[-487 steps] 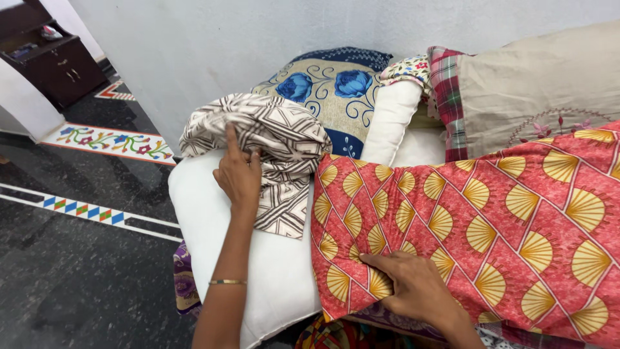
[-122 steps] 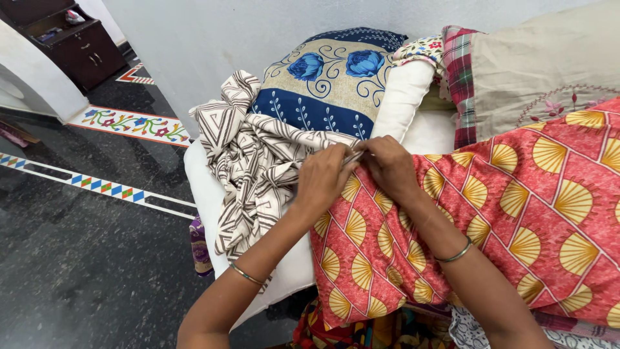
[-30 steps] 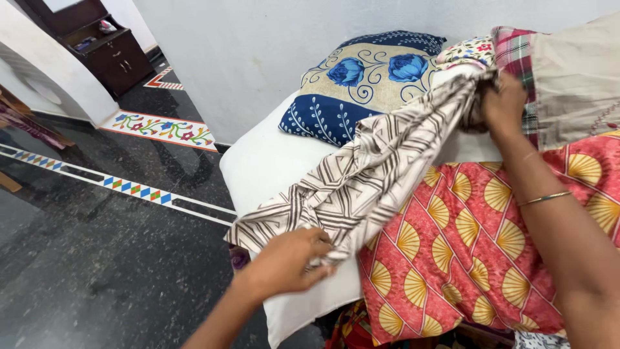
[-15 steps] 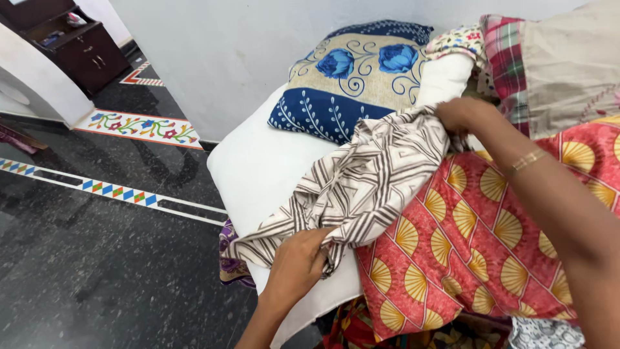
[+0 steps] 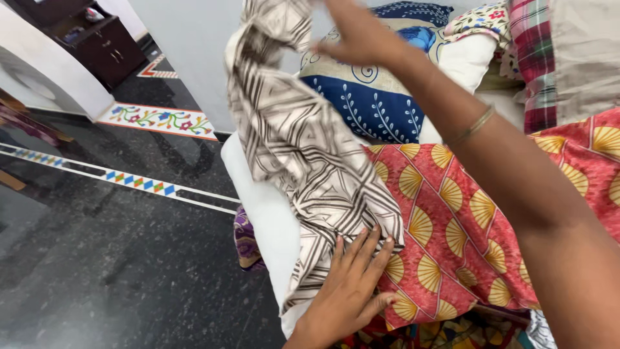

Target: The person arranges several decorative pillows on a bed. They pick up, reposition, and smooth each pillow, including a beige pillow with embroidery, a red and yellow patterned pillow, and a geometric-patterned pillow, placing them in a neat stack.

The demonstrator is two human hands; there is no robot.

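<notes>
Cloth (image 5: 303,148) hangs from my right hand (image 5: 352,35), whose grip is closed on its top end; my left hand (image 5: 349,284) lies flat, fingers spread, pinning its lower end beside the red sheet (image 5: 465,213).

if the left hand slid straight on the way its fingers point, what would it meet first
The left hand lies flat, fingers pointing up the bed onto the brown-and-cream patterned cloth; it would likely meet more of that cloth first.
</notes>
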